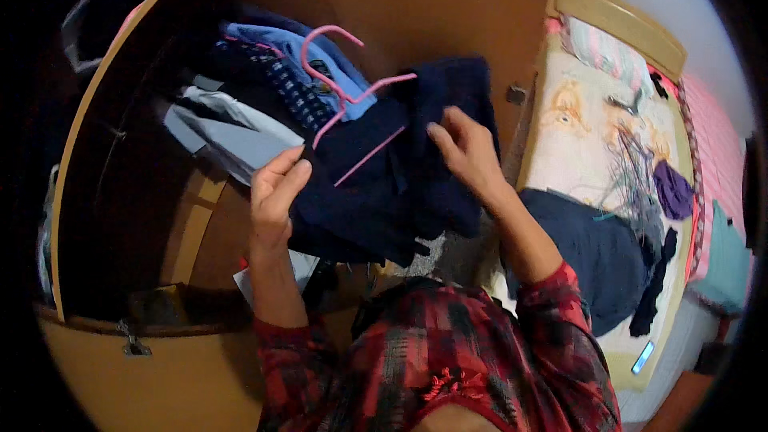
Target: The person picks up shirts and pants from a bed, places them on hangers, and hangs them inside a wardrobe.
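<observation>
A dark navy garment (352,216) hangs on a pink hanger (342,94) in front of me. The hanger's hook points up, and its lower bar crosses the dark cloth. My left hand (276,188) is closed, pinching the garment's edge by the hanger's left end. On the other side, my right hand (468,148) is closed with bent fingers against the navy cloth, below the hanger's right arm. Whatever lies under those fingertips is partly hidden. Just behind the hanger are a blue shirt (292,46), a dark patterned garment (280,84) and a light grey garment (240,124).
An open wooden wardrobe (472,8) surrounds the clothes, its yellowish edge (88,112) curving along the left. To the right stands a bed (560,152) bearing a pillow (612,52), a pile of wire hangers (632,176), a dark garment (576,248), purple cloth (674,190) and a phone (642,358).
</observation>
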### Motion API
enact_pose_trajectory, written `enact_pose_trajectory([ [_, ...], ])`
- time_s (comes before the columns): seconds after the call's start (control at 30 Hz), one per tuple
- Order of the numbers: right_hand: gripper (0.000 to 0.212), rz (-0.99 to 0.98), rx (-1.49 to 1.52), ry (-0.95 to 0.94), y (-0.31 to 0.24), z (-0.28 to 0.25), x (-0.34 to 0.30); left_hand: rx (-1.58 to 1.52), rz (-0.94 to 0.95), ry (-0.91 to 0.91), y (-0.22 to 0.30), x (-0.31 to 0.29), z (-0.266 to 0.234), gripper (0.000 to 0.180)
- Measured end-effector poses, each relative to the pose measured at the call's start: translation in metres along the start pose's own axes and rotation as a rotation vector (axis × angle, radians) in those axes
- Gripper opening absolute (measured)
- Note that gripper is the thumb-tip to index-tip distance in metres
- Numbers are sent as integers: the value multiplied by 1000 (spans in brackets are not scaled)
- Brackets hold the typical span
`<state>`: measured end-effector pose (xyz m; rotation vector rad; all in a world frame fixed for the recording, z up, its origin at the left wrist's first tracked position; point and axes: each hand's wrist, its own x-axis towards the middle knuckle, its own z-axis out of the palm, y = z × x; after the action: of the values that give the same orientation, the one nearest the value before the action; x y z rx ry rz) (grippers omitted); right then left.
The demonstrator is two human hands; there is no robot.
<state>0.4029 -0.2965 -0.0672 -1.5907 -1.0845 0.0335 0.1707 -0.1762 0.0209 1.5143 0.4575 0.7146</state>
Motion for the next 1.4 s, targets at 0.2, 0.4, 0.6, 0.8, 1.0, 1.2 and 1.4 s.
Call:
enact_pose_trajectory([
  [0.2,25,-644,-363,193,-28,-62,4,190,-8,70,16,-25,-31,28],
  [0.4,23,-574,-206,-465,-36,-52,26,381,105,108,15,-38,-75,23],
  [0.6,14,-522,-57,-672,-82,0,18,440,90,221,8,-61,-121,23],
  [0.8,15,-143,252,-730,-102,61,1,1232,661,788,-12,-58,-149,35],
  [1.0,17,-57,438,-661,-117,90,4,334,597,1094,-63,-69,-175,40],
  [1.2,21,-5,493,-673,-119,111,20,-51,307,805,-58,-47,-174,19],
  [1.4,20,-90,565,-728,-135,137,37,121,521,764,-47,-33,-150,17],
])
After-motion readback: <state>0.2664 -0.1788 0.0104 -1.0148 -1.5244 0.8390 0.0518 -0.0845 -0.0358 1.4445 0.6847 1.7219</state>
